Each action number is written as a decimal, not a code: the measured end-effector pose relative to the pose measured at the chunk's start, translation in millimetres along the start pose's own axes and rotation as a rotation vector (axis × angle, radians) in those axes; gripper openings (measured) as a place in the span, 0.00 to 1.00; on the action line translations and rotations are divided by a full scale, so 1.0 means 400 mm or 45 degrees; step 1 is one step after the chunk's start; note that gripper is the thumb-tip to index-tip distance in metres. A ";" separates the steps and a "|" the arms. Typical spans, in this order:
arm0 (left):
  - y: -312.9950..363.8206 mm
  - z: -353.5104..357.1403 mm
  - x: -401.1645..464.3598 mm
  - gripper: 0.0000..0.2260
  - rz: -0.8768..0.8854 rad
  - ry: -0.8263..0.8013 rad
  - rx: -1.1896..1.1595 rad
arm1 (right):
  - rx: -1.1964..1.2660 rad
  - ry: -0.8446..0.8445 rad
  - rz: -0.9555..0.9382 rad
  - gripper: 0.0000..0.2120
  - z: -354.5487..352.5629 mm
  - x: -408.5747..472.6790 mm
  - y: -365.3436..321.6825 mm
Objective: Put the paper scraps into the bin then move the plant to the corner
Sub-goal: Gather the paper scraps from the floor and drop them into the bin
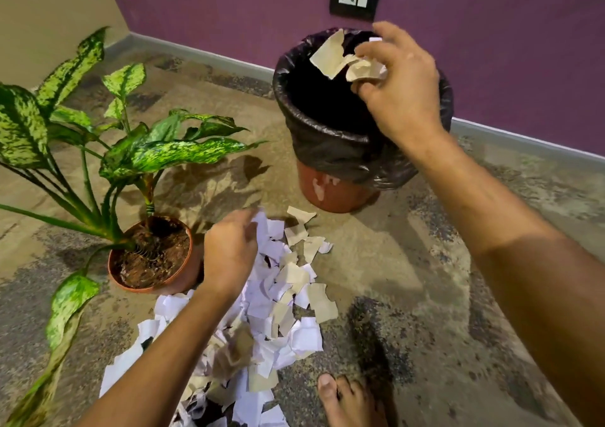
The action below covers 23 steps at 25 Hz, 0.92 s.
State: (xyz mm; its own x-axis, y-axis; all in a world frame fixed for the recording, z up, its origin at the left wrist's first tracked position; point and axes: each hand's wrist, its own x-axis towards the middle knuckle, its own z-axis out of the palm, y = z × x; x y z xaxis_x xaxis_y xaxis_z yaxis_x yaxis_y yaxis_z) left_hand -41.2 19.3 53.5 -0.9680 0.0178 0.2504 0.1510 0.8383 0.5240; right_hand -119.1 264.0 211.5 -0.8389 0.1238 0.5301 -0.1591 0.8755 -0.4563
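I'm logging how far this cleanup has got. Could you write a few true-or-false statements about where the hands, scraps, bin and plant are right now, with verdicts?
1. The right hand holds paper scraps over the bin. True.
2. The bin has no liner. False: a black bag lines it and folds over the rim.
3. The left hand is down at the pile of scraps on the floor. True.
4. The plant already stands in the corner. False: its pot sits beside the pile, away from the walls.
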 end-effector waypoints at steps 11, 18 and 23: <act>0.343 -0.159 0.190 0.09 0.622 0.554 -0.377 | 0.127 -0.263 0.045 0.32 -0.012 -0.028 0.107; 0.465 -0.160 0.355 0.11 0.487 0.355 -0.336 | 0.317 0.032 0.138 0.27 -0.042 -0.035 0.082; 0.482 -0.128 0.381 0.14 0.524 0.042 -0.246 | 0.335 0.106 0.009 0.25 -0.047 -0.072 0.049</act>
State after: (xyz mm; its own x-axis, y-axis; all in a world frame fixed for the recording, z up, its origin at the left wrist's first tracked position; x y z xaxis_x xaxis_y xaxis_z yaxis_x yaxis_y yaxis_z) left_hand -149.3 155.6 234.5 -0.8131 0.3085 0.4937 0.5596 0.6479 0.5168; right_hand -88.4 286.5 200.9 -0.7965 0.1769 0.5782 -0.2923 0.7245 -0.6242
